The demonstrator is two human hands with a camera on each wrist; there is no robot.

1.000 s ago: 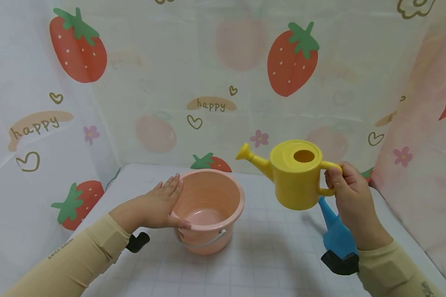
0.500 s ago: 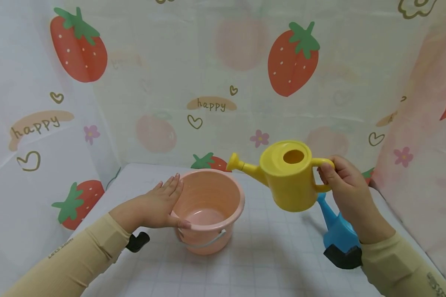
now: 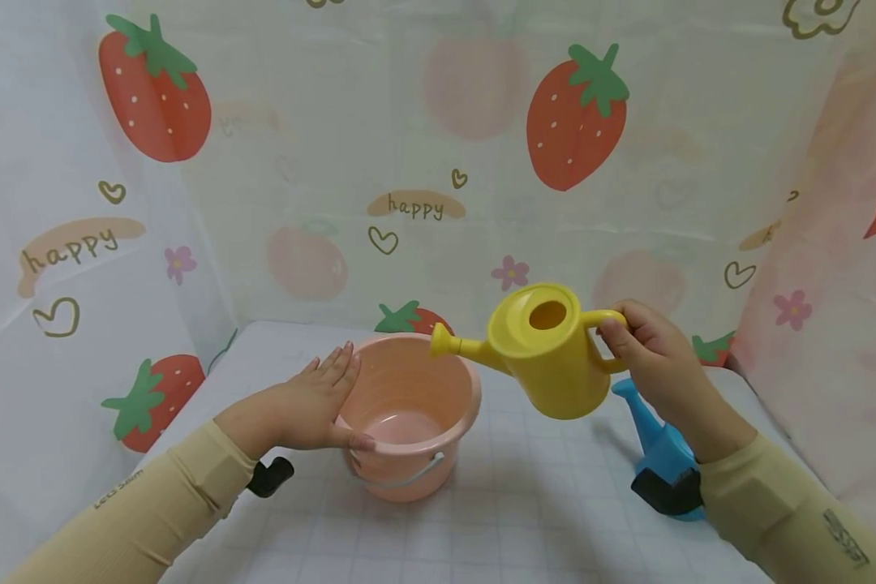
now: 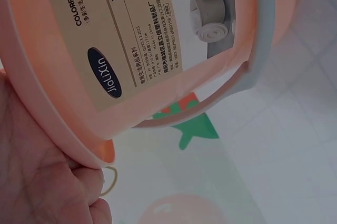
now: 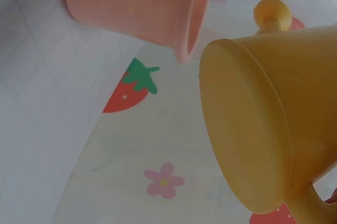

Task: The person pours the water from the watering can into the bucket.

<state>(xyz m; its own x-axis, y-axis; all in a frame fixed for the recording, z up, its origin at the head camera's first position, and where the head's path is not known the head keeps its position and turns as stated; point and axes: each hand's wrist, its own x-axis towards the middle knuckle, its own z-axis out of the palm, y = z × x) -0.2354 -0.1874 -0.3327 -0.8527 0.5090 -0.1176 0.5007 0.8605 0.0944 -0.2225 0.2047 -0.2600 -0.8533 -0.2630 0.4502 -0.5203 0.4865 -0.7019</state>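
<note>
My right hand (image 3: 657,345) grips the handle of a yellow watering can (image 3: 555,365) held up off the table. The can leans left, and its spout head (image 3: 444,341) overlaps the right part of a pink bucket's opening in the head view. That bucket (image 3: 416,478) stands upright on the table. My left hand (image 3: 307,401) rests spread on the bucket's left rim, thumb along the near edge and fingers reaching over the far side. In the left wrist view a printed label (image 4: 121,34) shows on the bucket's outside. The right wrist view shows the can's round bottom (image 5: 242,129).
A blue watering can (image 3: 664,454) stands on the table at the right, partly covered by the right wrist's black camera (image 3: 667,491). The white table (image 3: 540,535) has a faint grid. Strawberry-printed cloth (image 3: 321,146) hangs behind it and at both sides.
My right hand has moved left with the yellow watering can, tilting it so the spout dropped from beside the bucket to over its rim. The left hand and bucket have stayed put.
</note>
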